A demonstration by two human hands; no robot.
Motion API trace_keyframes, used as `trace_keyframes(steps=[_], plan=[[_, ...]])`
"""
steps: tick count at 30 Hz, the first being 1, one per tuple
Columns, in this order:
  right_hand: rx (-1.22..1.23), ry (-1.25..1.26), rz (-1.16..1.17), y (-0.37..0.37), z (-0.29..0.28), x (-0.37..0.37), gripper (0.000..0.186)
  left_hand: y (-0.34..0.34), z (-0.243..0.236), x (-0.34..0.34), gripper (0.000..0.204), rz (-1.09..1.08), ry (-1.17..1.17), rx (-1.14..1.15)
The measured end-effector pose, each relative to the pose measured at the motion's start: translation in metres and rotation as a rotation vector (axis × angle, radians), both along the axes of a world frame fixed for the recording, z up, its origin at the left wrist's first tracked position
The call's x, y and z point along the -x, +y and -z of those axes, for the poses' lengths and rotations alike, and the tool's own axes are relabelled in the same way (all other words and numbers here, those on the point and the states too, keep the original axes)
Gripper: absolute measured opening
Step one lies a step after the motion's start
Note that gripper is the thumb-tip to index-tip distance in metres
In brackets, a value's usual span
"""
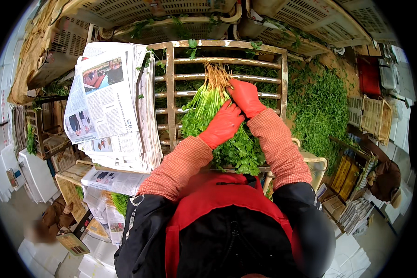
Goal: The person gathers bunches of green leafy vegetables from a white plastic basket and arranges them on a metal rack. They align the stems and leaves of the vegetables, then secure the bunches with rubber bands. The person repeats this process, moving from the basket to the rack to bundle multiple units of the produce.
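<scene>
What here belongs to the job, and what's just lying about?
In the job: gloved left hand, gloved right hand, leafy bunch they touch, slatted rack beneath; probably newspaper stack beside it.

Seemingly lying about: loose greens at right, sprig on rack's far edge.

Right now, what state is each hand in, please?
Left red-gloved hand: upon the green leafy bunch; grip cannot be told.
Right red-gloved hand: curled at the bunch; grip cannot be told.
</scene>
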State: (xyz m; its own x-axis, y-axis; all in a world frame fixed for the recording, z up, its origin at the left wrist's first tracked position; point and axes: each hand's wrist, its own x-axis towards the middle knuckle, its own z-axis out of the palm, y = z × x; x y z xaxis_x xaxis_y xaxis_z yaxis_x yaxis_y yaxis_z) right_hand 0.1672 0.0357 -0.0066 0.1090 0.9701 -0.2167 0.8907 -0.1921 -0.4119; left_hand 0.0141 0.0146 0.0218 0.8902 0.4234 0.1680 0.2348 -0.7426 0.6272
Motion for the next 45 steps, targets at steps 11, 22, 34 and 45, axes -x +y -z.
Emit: trace_keyframes(steps=[11, 22, 34, 45], plan=[[-0.205, 0.493, 0.588, -0.030, -0.023, -0.028, 0.025, 0.003, -0.018, 0.012, 0.039, -0.149, -0.214, -0.015], [0.074, 0.531, 0.399, -0.024, -0.026, 0.004, 0.034, -0.001, 0.005, 0.034, 0.033, -0.364, -0.188, -0.056], [0.197, 0.539, 0.393, -0.029, -0.045, -0.002, 0.034, -0.002, 0.007, 0.038, 0.033, -0.409, -0.217, -0.039], [0.150, 0.646, 0.483, -0.044, -0.053, 0.007, 0.059, 0.007, 0.007, 0.043, 0.028, -0.516, -0.173, -0.018]])
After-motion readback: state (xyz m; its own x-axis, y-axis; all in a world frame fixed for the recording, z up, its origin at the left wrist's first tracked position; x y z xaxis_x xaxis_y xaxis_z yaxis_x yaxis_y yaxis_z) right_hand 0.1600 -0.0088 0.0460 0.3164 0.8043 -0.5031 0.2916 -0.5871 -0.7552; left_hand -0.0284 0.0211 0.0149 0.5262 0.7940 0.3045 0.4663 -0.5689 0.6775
